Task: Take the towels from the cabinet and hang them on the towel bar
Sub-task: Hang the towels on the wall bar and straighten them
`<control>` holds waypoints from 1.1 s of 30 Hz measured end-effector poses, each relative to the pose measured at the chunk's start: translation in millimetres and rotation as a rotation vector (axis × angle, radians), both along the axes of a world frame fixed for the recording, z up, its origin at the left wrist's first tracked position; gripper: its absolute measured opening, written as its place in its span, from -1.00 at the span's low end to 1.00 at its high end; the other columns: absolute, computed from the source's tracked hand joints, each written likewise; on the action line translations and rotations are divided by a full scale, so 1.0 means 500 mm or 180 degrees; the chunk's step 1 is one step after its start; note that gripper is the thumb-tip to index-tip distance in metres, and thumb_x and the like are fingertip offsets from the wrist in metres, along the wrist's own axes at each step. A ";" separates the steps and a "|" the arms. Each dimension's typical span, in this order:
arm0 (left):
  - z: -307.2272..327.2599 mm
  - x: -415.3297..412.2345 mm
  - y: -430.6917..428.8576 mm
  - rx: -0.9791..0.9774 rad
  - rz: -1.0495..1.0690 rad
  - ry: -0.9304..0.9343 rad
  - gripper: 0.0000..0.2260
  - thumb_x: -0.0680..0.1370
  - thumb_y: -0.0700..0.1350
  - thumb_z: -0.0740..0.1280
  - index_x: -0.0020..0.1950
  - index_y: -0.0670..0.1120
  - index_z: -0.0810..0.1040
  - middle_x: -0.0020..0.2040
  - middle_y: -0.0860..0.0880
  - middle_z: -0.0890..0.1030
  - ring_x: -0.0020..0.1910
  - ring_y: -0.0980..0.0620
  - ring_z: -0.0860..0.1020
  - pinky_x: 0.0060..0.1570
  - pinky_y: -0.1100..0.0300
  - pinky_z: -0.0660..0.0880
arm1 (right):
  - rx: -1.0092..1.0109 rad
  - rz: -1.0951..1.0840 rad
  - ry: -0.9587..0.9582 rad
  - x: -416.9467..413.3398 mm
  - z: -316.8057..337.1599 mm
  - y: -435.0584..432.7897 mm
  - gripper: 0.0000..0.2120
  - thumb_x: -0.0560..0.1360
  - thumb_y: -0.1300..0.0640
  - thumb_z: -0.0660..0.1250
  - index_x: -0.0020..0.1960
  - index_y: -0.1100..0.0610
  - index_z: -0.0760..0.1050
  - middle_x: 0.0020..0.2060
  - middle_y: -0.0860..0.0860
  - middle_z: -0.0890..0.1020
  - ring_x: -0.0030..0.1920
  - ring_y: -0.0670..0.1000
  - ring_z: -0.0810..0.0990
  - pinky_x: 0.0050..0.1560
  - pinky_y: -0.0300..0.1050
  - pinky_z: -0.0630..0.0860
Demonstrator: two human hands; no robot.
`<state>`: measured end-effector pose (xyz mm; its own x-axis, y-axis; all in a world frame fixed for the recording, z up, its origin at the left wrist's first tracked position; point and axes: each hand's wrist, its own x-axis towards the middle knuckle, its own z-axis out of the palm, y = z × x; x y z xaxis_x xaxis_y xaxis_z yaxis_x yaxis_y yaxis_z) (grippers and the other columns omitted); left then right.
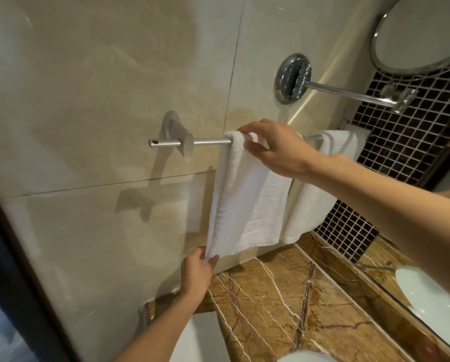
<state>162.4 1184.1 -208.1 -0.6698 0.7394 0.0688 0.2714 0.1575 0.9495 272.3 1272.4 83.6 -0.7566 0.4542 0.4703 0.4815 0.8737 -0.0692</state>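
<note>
Item under handling: white towel [247,202], draped over the towel bar [208,141], its layers hanging down in front of the tiled wall [101,87]. Judged soft, light and limp. It is likely to slide on the smooth metal if tugged from one side, so hold is best taken at the fold on the bar and at a lower corner. The right hand [276,150] grasps the fold at the top, fingers curled over it. The left hand [196,270] pinches the lower left corner. Count: two towels on the bar, the second towel [336,145] just beside the first, to its right; one bar; no cabinet in view
</note>
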 end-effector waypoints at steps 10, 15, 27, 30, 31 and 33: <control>-0.006 -0.002 0.006 0.0032 0.0035 -0.0111 -0.79 0.46 -0.19 0.45 0.08 -0.18 0.62 -0.13 0.02 0.61 -0.13 0.04 0.56 -0.14 0.21 0.44 | -0.0035 -0.0012 0.0006 0.001 0.000 0.002 -0.69 0.57 0.02 0.22 0.29 0.02 0.48 0.10 0.06 0.58 0.08 0.10 0.54 0.07 -0.02 0.44; -0.007 -0.001 0.015 0.0038 0.0026 -0.0019 -0.80 0.45 -0.19 0.46 0.05 -0.18 0.63 -0.15 0.03 0.62 -0.15 0.03 0.57 -0.13 0.18 0.48 | -0.0023 0.0038 0.0045 0.007 -0.005 0.006 -0.68 0.58 0.01 0.22 0.30 0.03 0.48 0.10 0.06 0.58 0.07 0.09 0.54 0.03 -0.08 0.42; -0.004 0.028 0.051 0.0031 -0.0146 0.0150 -0.87 0.46 -0.20 0.45 -0.02 -0.17 0.64 -0.18 0.02 0.62 -0.23 0.18 0.53 -0.37 0.49 0.33 | -0.0058 -0.0006 0.0027 0.040 -0.002 0.039 -0.69 0.58 0.18 0.25 0.32 0.07 0.48 0.15 0.06 0.58 0.11 0.08 0.55 0.12 -0.02 0.46; -0.004 0.036 0.063 0.0077 -0.0208 0.0153 -0.93 0.46 -0.21 0.45 -0.07 -0.14 0.63 -0.23 0.04 0.63 -0.26 0.18 0.53 -0.40 0.47 0.37 | -0.0091 -0.0062 0.0050 0.051 -0.001 0.055 -0.69 0.56 0.20 0.27 0.30 0.09 0.49 0.14 0.07 0.59 0.13 0.10 0.55 0.15 0.03 0.46; -0.004 0.039 0.068 0.0093 -0.0221 0.0156 -0.94 0.46 -0.21 0.45 -0.09 -0.14 0.64 -0.25 0.04 0.63 -0.27 0.15 0.54 -0.39 0.46 0.37 | -0.0106 -0.0082 0.0070 0.056 0.000 0.060 -0.70 0.56 0.21 0.28 0.29 0.09 0.50 0.14 0.07 0.60 0.13 0.11 0.56 0.15 0.03 0.46; -0.004 0.042 0.078 0.0110 -0.0236 0.0188 -0.95 0.45 -0.21 0.45 -0.11 -0.13 0.64 -0.27 0.04 0.63 -0.28 0.14 0.53 -0.39 0.45 0.35 | -0.0120 -0.0115 0.0113 0.064 0.000 0.071 -0.71 0.56 0.22 0.29 0.27 0.10 0.51 0.15 0.06 0.60 0.14 0.10 0.55 0.15 -0.01 0.46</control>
